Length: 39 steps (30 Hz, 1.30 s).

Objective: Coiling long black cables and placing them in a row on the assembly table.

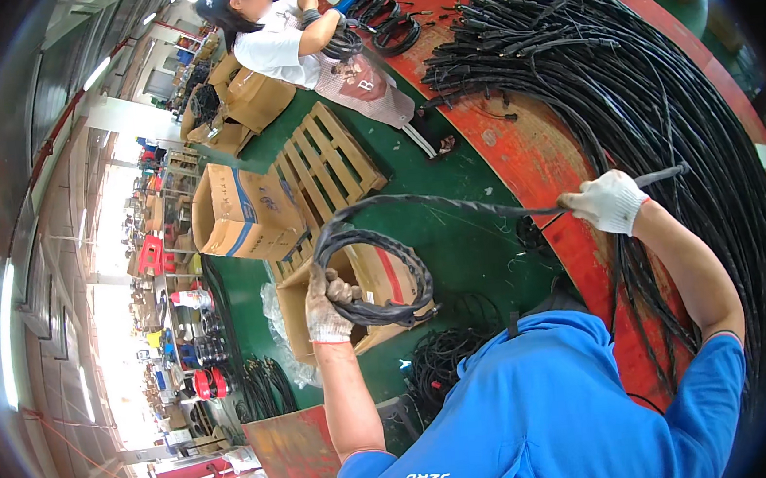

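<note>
Left of the red table (533, 159), the left hand (328, 309) grips a coiled black cable (379, 314); over the table, the right hand (610, 203) clamps its tail (660, 174). Farther left, a carton (227, 137) holds dark cables (206, 104).

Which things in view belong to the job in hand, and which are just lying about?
Job in hand:
black cable, coiled in left hand, run held by right hand
cable pile on red table, probably

Lying about, apparently:
wooden pallet
blue-striped cardboard box
</note>
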Available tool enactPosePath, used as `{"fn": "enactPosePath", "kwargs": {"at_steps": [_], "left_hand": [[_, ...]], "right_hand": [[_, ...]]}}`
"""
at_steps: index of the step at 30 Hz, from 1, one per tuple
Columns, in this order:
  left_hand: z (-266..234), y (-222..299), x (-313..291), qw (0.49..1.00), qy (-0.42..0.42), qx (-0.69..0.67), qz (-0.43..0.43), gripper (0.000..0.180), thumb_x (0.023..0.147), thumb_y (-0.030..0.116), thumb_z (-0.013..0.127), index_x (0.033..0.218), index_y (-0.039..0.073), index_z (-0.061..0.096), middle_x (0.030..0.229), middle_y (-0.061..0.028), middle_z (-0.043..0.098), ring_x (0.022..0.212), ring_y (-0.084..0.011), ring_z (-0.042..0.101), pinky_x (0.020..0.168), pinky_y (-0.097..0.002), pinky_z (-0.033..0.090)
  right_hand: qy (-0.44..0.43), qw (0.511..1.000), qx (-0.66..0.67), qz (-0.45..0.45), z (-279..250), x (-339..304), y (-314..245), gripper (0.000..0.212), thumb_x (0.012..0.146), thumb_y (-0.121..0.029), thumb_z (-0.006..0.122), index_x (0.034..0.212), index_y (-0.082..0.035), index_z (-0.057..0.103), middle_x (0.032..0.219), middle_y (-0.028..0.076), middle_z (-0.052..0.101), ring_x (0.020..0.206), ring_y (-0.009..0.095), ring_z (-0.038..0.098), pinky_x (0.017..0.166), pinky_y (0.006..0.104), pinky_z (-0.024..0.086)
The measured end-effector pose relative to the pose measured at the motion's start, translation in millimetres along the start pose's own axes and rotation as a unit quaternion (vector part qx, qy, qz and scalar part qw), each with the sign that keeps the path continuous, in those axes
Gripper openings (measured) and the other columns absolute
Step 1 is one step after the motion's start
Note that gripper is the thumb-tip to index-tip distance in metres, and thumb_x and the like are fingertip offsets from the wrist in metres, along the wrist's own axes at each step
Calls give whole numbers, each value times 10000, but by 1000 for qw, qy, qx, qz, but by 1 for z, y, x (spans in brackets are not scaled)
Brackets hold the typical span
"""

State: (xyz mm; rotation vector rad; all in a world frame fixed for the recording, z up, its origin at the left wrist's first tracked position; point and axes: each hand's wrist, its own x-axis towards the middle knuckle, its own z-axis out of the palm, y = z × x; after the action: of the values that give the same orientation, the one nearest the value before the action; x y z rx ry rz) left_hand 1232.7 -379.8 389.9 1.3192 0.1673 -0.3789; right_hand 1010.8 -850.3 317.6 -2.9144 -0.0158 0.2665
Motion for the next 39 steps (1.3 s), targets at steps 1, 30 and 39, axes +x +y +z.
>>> {"fn": "enactPosePath", "kwargs": {"at_steps": [1,30,39], "left_hand": [[5,-5,5,999,-7,-17,-29,389,1027,469,693,846,141,592,555,86,301,479,-101,287,596,-314,377],[301,-208,7,714,-462,406,-335,555,930,631,748,988,85,667,838,10,633,748,-96,578,671,-298,515],[300,-197,44,757,-474,311,-324,270,978,278,732,1046,35,636,786,-43,651,658,-170,640,717,-372,590]], "right_hand": [[-39,999,-27,-24,-1,5,-4,298,1003,-355,634,1264,-221,686,859,89,735,780,346,742,667,502,570],[371,853,168,-326,124,-18,-35,168,785,-268,719,805,-149,603,844,35,577,816,253,621,740,428,517],[490,847,200,44,78,-41,26,332,759,-84,723,1089,-63,689,1179,175,646,1104,388,628,916,511,515]]}}
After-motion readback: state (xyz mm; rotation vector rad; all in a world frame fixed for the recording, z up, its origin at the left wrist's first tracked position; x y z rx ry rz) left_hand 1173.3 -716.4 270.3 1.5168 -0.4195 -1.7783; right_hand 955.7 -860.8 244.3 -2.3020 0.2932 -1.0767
